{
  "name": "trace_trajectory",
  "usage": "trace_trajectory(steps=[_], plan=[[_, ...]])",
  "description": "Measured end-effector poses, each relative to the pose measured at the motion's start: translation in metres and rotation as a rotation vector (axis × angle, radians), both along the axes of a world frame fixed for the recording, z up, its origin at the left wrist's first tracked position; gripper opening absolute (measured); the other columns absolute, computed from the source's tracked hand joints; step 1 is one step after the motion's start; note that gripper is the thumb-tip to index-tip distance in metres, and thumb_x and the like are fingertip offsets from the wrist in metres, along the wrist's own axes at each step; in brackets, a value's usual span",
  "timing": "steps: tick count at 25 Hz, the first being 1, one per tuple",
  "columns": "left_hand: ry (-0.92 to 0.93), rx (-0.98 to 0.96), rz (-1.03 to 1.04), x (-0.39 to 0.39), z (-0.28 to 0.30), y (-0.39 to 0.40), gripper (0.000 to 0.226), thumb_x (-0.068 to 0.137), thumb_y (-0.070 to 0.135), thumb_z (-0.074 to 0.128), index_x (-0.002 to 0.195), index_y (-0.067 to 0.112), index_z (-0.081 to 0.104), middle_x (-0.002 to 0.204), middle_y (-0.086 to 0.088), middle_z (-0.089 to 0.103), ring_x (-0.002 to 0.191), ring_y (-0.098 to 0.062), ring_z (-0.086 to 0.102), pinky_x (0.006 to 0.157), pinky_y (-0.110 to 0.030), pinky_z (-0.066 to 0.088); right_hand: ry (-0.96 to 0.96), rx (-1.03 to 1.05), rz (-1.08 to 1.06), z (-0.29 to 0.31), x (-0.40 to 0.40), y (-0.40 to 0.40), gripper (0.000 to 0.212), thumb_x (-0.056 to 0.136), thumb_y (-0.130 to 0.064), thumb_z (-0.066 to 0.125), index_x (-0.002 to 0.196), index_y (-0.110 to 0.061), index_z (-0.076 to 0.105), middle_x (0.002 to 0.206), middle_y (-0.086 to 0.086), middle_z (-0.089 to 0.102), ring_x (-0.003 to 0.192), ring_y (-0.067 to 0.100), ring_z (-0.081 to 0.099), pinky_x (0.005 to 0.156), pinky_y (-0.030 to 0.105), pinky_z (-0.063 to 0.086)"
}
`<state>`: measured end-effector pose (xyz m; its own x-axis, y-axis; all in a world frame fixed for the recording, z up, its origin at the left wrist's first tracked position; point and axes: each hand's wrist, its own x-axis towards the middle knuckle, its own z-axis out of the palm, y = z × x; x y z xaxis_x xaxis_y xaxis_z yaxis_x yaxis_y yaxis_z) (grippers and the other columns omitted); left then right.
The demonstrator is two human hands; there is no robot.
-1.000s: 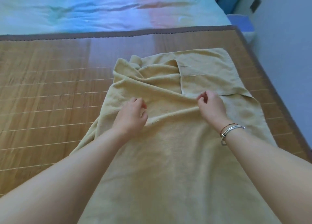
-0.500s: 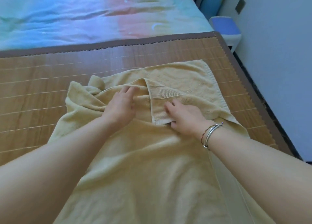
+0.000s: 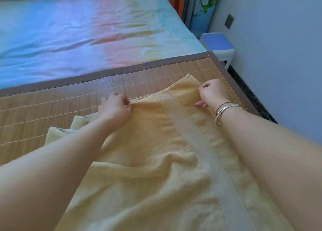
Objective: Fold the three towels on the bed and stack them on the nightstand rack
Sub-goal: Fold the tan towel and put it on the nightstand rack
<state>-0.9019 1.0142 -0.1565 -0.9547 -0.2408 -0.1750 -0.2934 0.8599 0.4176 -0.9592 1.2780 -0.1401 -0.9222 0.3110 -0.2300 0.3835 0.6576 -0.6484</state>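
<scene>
A large pale yellow towel (image 3: 156, 161) lies spread over the bamboo mat (image 3: 43, 112) on the bed, a flat woven band running down its right half. My left hand (image 3: 115, 107) pinches the towel's far edge near its left side. My right hand (image 3: 211, 93) pinches the far right corner of the same towel, close to the mat's right border. A rumpled fold of lighter towel cloth (image 3: 69, 128) shows under my left forearm. I cannot tell whether that fold is a second towel. The nightstand rack is out of view.
Beyond the mat lies a blue, pink and pale green bedsheet (image 3: 78, 35). A small stool with a blue top (image 3: 217, 44) stands on the floor past the bed's far right corner, by the grey wall (image 3: 278, 56). The bed's right edge drops to a dark floor strip.
Both hands have moved from the towel's middle folds out to its far edge and drawn it flat. My view has tilted up, showing more of the bedsheet and stool.
</scene>
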Motion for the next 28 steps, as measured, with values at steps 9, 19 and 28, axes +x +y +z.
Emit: trace_trajectory(steps=[9,19,28], plan=[[-0.144,0.046,-0.077,-0.007,-0.016,-0.013,0.040,0.088,0.058,0.050,0.091,0.019,0.056,0.090,0.002,0.061,0.084,-0.021,0.058,0.075,-0.034,0.048,0.154,0.522,0.082,-0.032,0.010,-0.012,0.037,0.087,-0.009,0.062,0.118,-0.008,0.043,0.121,0.013,0.045,0.088,0.030,0.059,0.064,0.034,0.048],[-0.504,-0.354,-0.233,0.040,0.011,-0.128,0.073,0.090,0.069,0.009,0.135,0.032,0.053,0.129,0.000,0.059,0.137,-0.023,0.027,0.113,-0.044,0.011,0.128,-0.108,0.660,-0.050,0.109,-0.222,0.032,0.090,-0.013,0.044,0.121,-0.012,0.050,0.123,0.007,0.050,0.113,0.024,0.045,0.100,0.039,0.038],[-0.811,-0.845,-0.213,0.063,0.051,-0.254,0.095,0.072,0.090,0.020,0.127,0.024,0.059,0.145,-0.004,0.044,0.146,-0.029,0.008,0.113,-0.055,-0.005,-0.154,0.067,0.567,-0.057,0.079,-0.246,0.035,0.093,-0.021,0.042,0.128,-0.021,0.038,0.135,0.008,0.039,0.125,0.028,0.039,0.106,0.042,0.032]])
